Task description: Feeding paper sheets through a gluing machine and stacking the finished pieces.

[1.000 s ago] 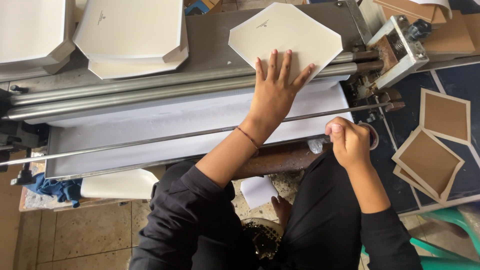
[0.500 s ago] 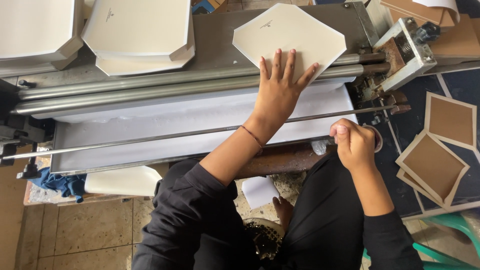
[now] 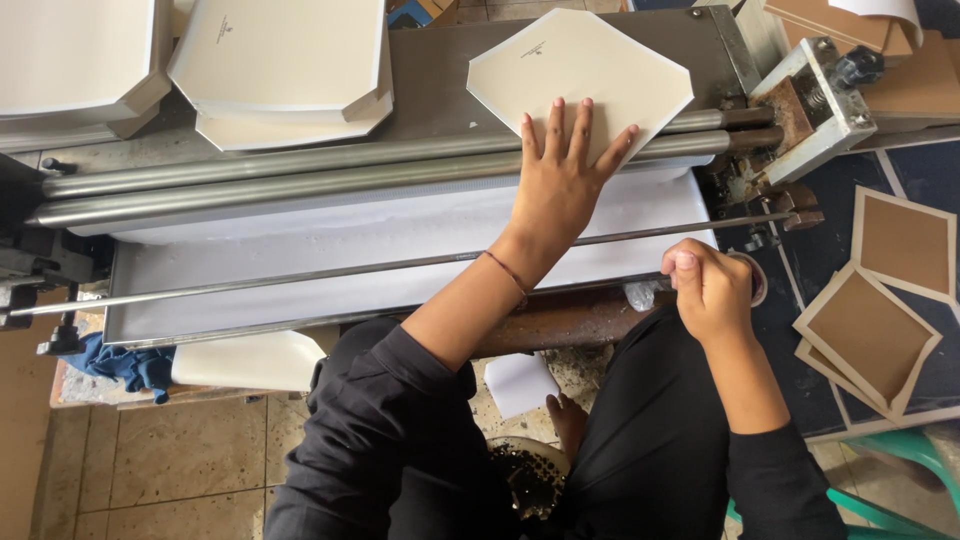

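Observation:
My left hand (image 3: 562,178) lies flat with fingers spread on the near part of a white octagonal paper sheet (image 3: 585,65), pressing it against the steel rollers (image 3: 300,170) of a gluing machine. The sheet's far part rests on the grey machine top. My right hand (image 3: 712,290) is closed around a round crank handle (image 3: 756,272) at the machine's right front end. A thin rod (image 3: 300,275) crosses the white glue tray (image 3: 330,250) below the rollers.
Stacks of white octagonal sheets (image 3: 285,70) lie at the back left. Brown boards on white paper (image 3: 870,335) lie on a dark surface at the right. A blue rag (image 3: 125,362) hangs at the left. A teal chair (image 3: 905,470) stands at the lower right.
The sheet under my left hand has edged slightly toward the rollers. My right hand stays on the crank handle, with little visible shift.

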